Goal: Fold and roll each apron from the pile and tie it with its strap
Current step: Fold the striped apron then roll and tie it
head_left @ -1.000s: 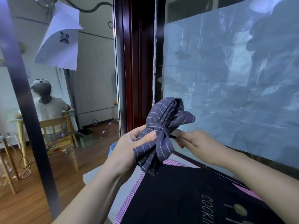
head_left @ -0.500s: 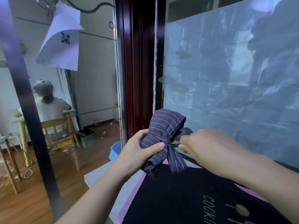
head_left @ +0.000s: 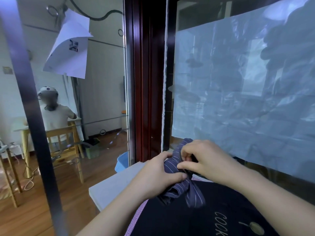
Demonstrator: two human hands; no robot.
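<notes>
A rolled grey-blue striped apron (head_left: pixel 183 189) is held just above the table's far corner. My left hand (head_left: pixel 158 174) grips the bundle from the left, thumb across its front. My right hand (head_left: pixel 202 160) pinches the fabric at the bundle's upper part, where its strap wraps round; the strap itself is mostly hidden by my fingers. A loose striped end hangs down below the bundle. Under it lies a black apron (head_left: pixel 196 220) with a pink checked edge and pale lettering, spread flat on the table.
The white table (head_left: pixel 112 186) ends at a corner on the left, beside a glass pane and a dark red window frame (head_left: pixel 146 82). A blue tub (head_left: pixel 121 161) stands on the wooden floor past the corner. A person sits on a wooden chair beyond the glass.
Both hands have lowered the striped bundle toward the table. My right hand has moved left from the strap's end onto the bundle and now covers its top.
</notes>
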